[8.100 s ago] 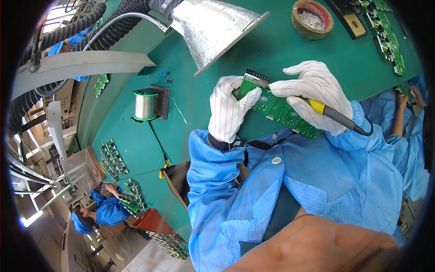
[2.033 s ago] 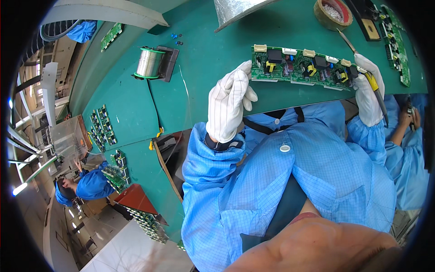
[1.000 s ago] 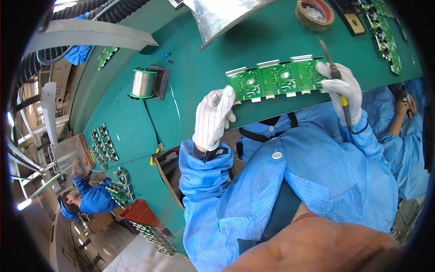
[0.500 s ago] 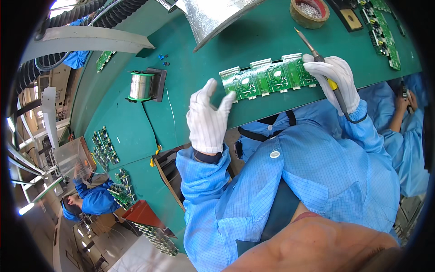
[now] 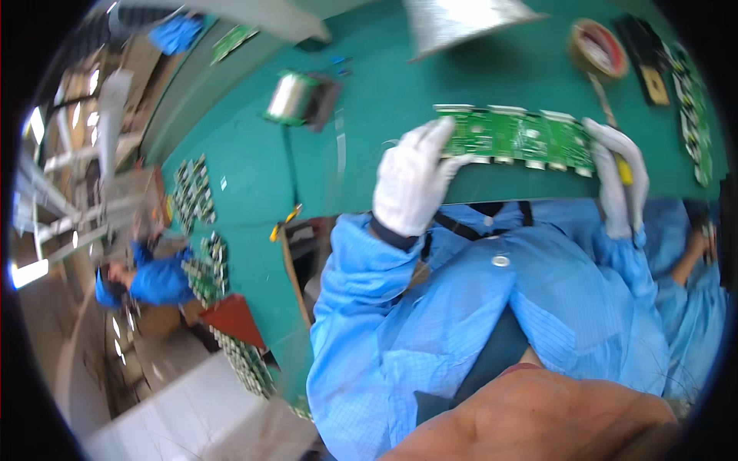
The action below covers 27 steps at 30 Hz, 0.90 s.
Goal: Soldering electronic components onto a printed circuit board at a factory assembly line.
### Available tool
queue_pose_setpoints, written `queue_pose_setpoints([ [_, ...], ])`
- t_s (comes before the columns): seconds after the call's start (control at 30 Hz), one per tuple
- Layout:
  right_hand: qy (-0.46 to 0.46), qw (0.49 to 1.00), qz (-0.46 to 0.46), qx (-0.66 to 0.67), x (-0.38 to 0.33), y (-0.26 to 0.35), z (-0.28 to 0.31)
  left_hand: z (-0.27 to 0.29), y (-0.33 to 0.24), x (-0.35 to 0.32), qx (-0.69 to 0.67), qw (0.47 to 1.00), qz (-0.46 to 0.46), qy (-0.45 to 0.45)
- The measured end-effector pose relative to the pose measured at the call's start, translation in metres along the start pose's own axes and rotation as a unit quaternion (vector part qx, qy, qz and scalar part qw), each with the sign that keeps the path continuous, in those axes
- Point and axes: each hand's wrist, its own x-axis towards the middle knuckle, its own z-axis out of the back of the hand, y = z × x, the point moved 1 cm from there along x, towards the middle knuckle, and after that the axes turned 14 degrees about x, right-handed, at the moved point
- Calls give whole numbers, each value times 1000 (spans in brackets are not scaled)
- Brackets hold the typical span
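A long green circuit board (image 5: 516,140) with metal strips along its far edge lies crosswise in front of me. My left hand (image 5: 411,178), in a white striped glove, pinches the board's left end between thumb and fingers. At the other end my right hand (image 5: 619,173), gloved too, touches the board's right edge. That hand also holds a soldering iron (image 5: 604,104), its tip pointing away from me toward a round pot. The iron's yellow grip shows between the fingers, and part of its handle is hidden by the glove.
A solder wire spool (image 5: 290,98) stands at the far left on the green bench (image 5: 369,81). A silver foil-covered hood (image 5: 465,23) overhangs the back. The round pot (image 5: 598,49), a black stand (image 5: 644,58) and more boards (image 5: 694,115) lie right. A co-worker (image 5: 157,275) sits left.
My left hand has closed on the board's left end. The board looks more level and turned over slightly. My whole view has shifted left, so things appear further right.
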Motion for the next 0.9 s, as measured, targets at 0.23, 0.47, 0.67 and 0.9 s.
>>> queue_pose_setpoints([
  [0.23, -14, 1000, 3, 12, -2, 4, -4, 19, -2, 6, -50, 999, 11, -6],
  [0.47, 40, 988, 147, -9, 6, -1, -13, 7, 5, -9, -13, 995, 72, 66],
  [0.67, 78, 969, 156, -178, 13, 1, -5, 25, 8, 2, -83, 962, 190, 181],
  [0.9, 76, 954, 211, -199, 31, 12, 12, 17, -3, -14, -372, 916, 120, 95],
])
